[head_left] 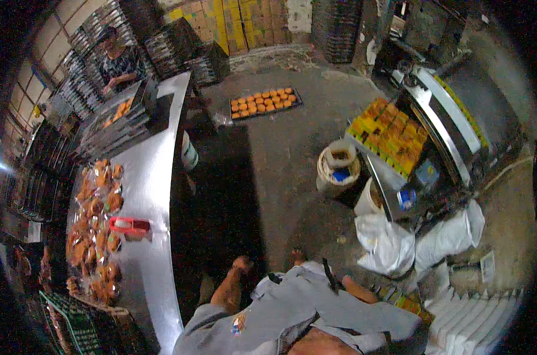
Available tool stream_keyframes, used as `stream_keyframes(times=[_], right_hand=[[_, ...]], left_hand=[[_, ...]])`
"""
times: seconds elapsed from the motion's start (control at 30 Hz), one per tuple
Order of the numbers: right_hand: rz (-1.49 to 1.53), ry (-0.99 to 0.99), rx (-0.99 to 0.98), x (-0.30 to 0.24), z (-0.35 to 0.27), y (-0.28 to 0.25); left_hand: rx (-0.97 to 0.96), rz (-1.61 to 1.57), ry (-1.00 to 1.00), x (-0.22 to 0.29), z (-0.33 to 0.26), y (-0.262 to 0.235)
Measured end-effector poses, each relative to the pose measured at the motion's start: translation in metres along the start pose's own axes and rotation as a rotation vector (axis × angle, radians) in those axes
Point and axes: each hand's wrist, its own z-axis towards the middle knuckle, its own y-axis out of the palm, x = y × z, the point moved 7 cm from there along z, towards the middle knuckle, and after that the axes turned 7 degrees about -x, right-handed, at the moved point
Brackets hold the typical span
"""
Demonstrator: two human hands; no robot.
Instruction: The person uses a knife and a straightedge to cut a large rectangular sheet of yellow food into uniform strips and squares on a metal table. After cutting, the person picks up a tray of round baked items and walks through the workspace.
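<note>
down low, left hand [242,264] and right hand [297,256] hang bare, holding nothing, finger spread unclear, above grey clothing [316,302], nearest the steel table [150,195] with packaged buns [94,225].

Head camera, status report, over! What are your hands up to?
Both low by grey shirt: left hand, right hand, fingers unclear. Nothing held that shows. Nearest: steel table with bagged buns, red tape dispenser. White sacks on floor, right.
</note>
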Motion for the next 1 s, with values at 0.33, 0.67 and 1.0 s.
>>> stream_keyframes(times=[0.33, 0.67, 1.0], right_hand=[[0.156, -0.2, 0.375, -0.163, 0.25, -0.429], [0.136, -0.159, 0.273, -0.107, 0.375, -0.447], [0.203, 0.114, 0.13, -0.097, 0.497, -0.639]], left_hand=[[-0.028, -1.98, 0.703, 0.01, 0.009, -0.059], [0.161, -0.277, 0.171, 0.171, 0.297, -0.429], [0.426, 0.011, 0.445, 0.559, 0.425, -0.832]])
